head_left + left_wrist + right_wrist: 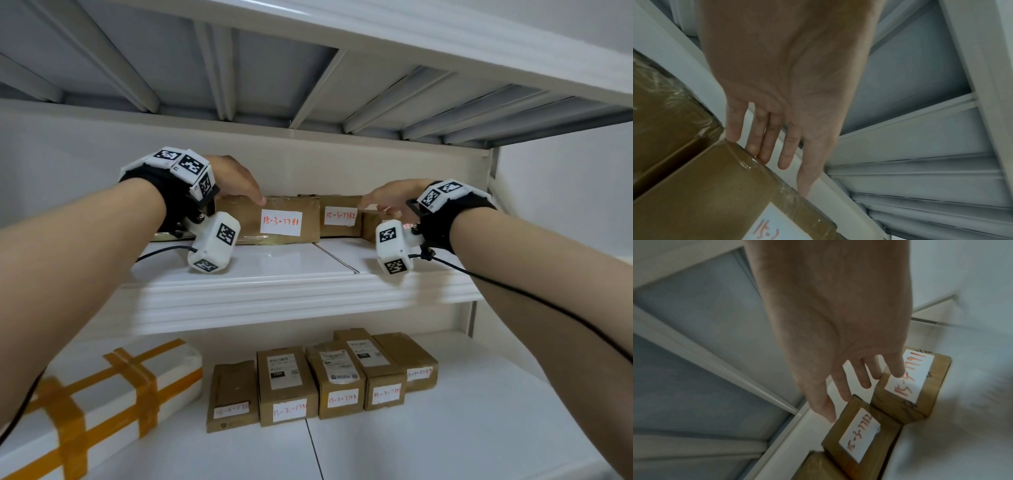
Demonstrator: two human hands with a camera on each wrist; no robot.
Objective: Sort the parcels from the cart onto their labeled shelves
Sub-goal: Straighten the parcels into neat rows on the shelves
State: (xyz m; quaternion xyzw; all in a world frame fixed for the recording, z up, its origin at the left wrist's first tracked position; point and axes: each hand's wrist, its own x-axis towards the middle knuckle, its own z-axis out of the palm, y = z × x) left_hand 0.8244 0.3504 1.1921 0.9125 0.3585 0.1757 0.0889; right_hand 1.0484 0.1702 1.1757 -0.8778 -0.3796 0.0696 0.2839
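On the upper shelf (260, 274), three brown parcels are lined up against the back wall. The left hand (236, 178) is spread with straight fingers (764, 146), its fingertips laid on the top rear edge of the wide parcel (274, 219); nothing is gripped. The right hand (390, 198) is held open above the middle parcel (339, 216) and the end parcel (920, 381), one fingertip resting on the end one's label. More parcels are ranged on the lower shelf (479, 428)

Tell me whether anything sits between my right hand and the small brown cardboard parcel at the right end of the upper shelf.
Nothing visible does. The right hand has straight fingers reaching the white handwritten label on the small brown cardboard parcel, with no object between them. The neighbouring brown parcel labelled 15-3-7782 stands beside it.
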